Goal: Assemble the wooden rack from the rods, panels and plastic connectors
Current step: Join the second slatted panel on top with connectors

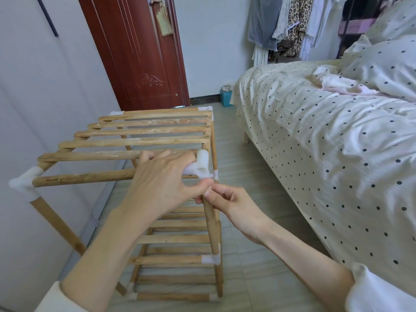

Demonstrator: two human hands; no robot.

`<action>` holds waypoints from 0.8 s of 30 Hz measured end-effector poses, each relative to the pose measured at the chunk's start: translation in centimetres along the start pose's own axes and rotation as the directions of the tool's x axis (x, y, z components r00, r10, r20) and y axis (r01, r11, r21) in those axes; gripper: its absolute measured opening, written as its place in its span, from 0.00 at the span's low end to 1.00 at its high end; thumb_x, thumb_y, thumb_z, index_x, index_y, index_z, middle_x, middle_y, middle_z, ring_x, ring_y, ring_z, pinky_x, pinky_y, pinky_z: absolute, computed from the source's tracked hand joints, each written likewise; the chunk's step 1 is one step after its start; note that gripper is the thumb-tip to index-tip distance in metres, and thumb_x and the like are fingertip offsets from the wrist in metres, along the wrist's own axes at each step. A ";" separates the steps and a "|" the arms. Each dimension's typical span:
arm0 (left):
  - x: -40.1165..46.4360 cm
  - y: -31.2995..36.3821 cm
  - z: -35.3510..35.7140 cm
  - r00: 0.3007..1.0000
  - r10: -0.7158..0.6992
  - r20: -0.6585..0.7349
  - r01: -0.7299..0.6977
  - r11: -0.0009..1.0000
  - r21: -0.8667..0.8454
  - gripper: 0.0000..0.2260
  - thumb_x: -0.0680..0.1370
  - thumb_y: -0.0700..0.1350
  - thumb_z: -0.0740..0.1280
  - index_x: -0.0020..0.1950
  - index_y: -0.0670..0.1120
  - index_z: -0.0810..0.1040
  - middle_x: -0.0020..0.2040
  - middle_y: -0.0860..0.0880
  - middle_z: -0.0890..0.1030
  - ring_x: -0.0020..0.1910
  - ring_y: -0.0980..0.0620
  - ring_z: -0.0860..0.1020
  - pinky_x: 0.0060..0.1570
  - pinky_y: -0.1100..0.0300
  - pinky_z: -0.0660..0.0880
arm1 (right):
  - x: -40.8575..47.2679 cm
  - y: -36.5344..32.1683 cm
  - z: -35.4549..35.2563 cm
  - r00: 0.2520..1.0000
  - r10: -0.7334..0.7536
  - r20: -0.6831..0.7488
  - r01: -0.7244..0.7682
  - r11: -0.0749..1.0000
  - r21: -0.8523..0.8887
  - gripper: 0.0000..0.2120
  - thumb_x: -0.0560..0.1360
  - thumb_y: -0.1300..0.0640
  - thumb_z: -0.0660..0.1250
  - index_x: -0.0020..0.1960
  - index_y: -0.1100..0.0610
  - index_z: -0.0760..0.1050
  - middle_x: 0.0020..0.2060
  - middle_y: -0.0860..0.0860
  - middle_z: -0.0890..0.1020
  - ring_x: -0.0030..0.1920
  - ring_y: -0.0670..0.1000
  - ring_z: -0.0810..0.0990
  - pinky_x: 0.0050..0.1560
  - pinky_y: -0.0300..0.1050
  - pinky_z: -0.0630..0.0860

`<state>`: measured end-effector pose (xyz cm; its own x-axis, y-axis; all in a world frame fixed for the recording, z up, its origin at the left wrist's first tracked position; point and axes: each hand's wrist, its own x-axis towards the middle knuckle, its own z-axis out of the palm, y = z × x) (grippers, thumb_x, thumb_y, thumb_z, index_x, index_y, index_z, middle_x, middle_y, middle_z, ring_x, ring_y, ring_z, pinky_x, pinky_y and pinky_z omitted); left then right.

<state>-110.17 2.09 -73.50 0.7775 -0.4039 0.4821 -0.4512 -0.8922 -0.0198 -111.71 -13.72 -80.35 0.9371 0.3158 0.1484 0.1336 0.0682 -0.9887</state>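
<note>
The wooden rack stands on the floor beside the bed, and it appears close to complete. The top slatted panel is seated in the frame, and two lower slatted tiers show beneath it. White plastic connectors are fitted at the visible corners, including the near-left corner connector and the mid-height connector on the near-right post. Work is concentrated on the near-right top corner connector. The left hand lies over the front rail with its fingers curled around that connector, thumb underneath. The right hand pinches the upper end of the near-right upright rod between thumb and fingertips, directly below the connector. Whether the rod end is fully seated in the connector socket cannot be determined, because the fingers cover the joint. Judged from this view, the remaining work is to press this last visible joint home and check that the frame is square. The far corners, beyond the top panel from the viewer, are only partly visible, so their seating cannot be confirmed. No loose rods or connectors are visible around the rack.
</note>
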 end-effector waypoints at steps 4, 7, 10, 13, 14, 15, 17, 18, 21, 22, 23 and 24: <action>-0.4 -0.1 -0.1 1.000 -0.007 -0.008 0.007 1.000 -0.009 0.19 0.67 0.69 0.51 0.35 0.55 0.66 0.28 0.59 0.67 0.34 0.59 0.67 0.46 0.56 0.62 | -0.1 -0.2 -0.2 0.997 0.050 0.061 -0.048 0.998 -0.038 0.08 0.78 0.60 0.63 0.52 0.55 0.79 0.47 0.45 0.83 0.54 0.40 0.80 0.54 0.29 0.72; -0.5 -0.3 -0.5 1.000 -0.011 0.020 0.012 0.999 -0.035 0.17 0.67 0.68 0.51 0.32 0.56 0.63 0.27 0.58 0.67 0.34 0.62 0.66 0.46 0.56 0.61 | -0.2 -0.2 0.1 0.999 0.040 0.033 -0.039 0.998 -0.054 0.09 0.76 0.63 0.65 0.50 0.52 0.80 0.43 0.44 0.85 0.51 0.41 0.82 0.51 0.30 0.74; -0.5 -1.1 -0.9 0.999 0.001 0.050 0.002 0.998 -0.060 0.16 0.66 0.67 0.50 0.31 0.56 0.63 0.27 0.58 0.67 0.38 0.59 0.66 0.51 0.54 0.61 | -0.2 0.4 1.1 0.998 -0.021 -0.057 0.009 0.979 -0.203 0.07 0.76 0.60 0.67 0.46 0.51 0.82 0.40 0.54 0.85 0.45 0.46 0.82 0.50 0.36 0.74; -0.8 -2.3 -1.0 1.000 0.000 0.016 0.001 0.998 -0.059 0.17 0.69 0.68 0.51 0.31 0.57 0.65 0.28 0.58 0.68 0.42 0.56 0.67 0.53 0.56 0.56 | -0.1 0.9 2.7 0.991 -0.053 -0.122 0.023 0.971 -0.238 0.07 0.76 0.58 0.67 0.49 0.57 0.83 0.28 0.41 0.80 0.33 0.38 0.74 0.42 0.30 0.69; -0.9 -2.6 -1.0 1.000 -0.006 -0.001 0.006 0.999 -0.049 0.18 0.69 0.69 0.52 0.30 0.57 0.64 0.28 0.58 0.69 0.43 0.55 0.68 0.52 0.57 0.54 | 0.0 1.0 3.2 0.987 -0.069 -0.147 0.029 0.966 -0.256 0.07 0.75 0.57 0.68 0.49 0.56 0.83 0.28 0.39 0.79 0.33 0.37 0.73 0.41 0.29 0.68; -1.0 -2.8 -1.0 1.000 -0.021 0.000 0.021 0.999 -0.038 0.18 0.69 0.69 0.52 0.31 0.56 0.65 0.30 0.58 0.70 0.45 0.55 0.68 0.52 0.58 0.52 | 0.2 1.1 3.8 0.982 -0.083 -0.169 0.033 0.961 -0.275 0.07 0.75 0.56 0.68 0.50 0.55 0.84 0.30 0.40 0.80 0.34 0.36 0.74 0.41 0.29 0.69; -1.3 -3.2 -1.0 0.996 -0.083 0.027 0.084 0.996 -0.036 0.18 0.68 0.67 0.51 0.37 0.55 0.69 0.37 0.59 0.72 0.50 0.56 0.66 0.56 0.58 0.49 | 0.6 1.1 4.8 0.980 -0.077 -0.182 0.025 0.961 -0.275 0.07 0.74 0.55 0.69 0.50 0.53 0.84 0.32 0.40 0.81 0.35 0.35 0.75 0.43 0.29 0.69; -1.4 -3.3 -1.0 0.992 -0.119 0.040 0.121 0.991 -0.050 0.18 0.66 0.67 0.51 0.39 0.55 0.70 0.41 0.59 0.71 0.51 0.56 0.65 0.59 0.57 0.49 | 0.8 1.1 5.1 0.984 -0.059 -0.167 0.013 0.964 -0.264 0.07 0.74 0.55 0.69 0.49 0.53 0.84 0.31 0.38 0.80 0.35 0.34 0.75 0.42 0.28 0.69; -1.9 -4.0 -1.6 0.977 -0.189 0.102 0.198 0.976 -0.085 0.21 0.62 0.66 0.49 0.43 0.55 0.70 0.47 0.57 0.68 0.52 0.56 0.63 0.67 0.50 0.49 | 1.4 1.0 5.6 0.999 0.013 -0.047 -0.027 0.950 -0.311 0.06 0.75 0.55 0.68 0.46 0.54 0.83 0.31 0.41 0.81 0.35 0.38 0.76 0.44 0.33 0.72; -2.2 -4.4 -2.0 0.974 -0.185 0.128 0.197 0.976 -0.095 0.22 0.62 0.67 0.49 0.43 0.55 0.71 0.49 0.57 0.67 0.52 0.56 0.62 0.66 0.51 0.51 | 1.6 1.2 5.7 1.000 0.029 0.009 -0.024 0.937 -0.349 0.06 0.76 0.55 0.67 0.48 0.55 0.82 0.36 0.46 0.83 0.40 0.42 0.79 0.48 0.37 0.74; -2.5 -4.8 -2.5 0.974 -0.170 0.148 0.189 0.974 -0.124 0.23 0.62 0.67 0.49 0.44 0.54 0.71 0.50 0.57 0.66 0.52 0.56 0.62 0.63 0.53 0.55 | 1.6 1.3 6.0 0.998 0.038 0.059 -0.012 0.918 -0.397 0.07 0.76 0.55 0.66 0.49 0.56 0.81 0.41 0.50 0.84 0.45 0.46 0.80 0.52 0.42 0.75; -2.9 -5.2 -2.9 0.975 -0.151 0.161 0.178 0.970 -0.167 0.23 0.63 0.66 0.50 0.45 0.52 0.72 0.51 0.57 0.67 0.53 0.56 0.63 0.59 0.55 0.57 | 1.6 1.5 6.3 0.994 0.037 0.098 0.011 0.893 -0.451 0.07 0.77 0.55 0.65 0.49 0.56 0.80 0.44 0.52 0.84 0.47 0.49 0.80 0.54 0.46 0.74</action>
<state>-111.39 8.47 -72.26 0.8970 -0.2913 0.3324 -0.3722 -0.9035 0.2125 -112.06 -7.16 -81.47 0.9052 0.4098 0.1128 0.2749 -0.3621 -0.8907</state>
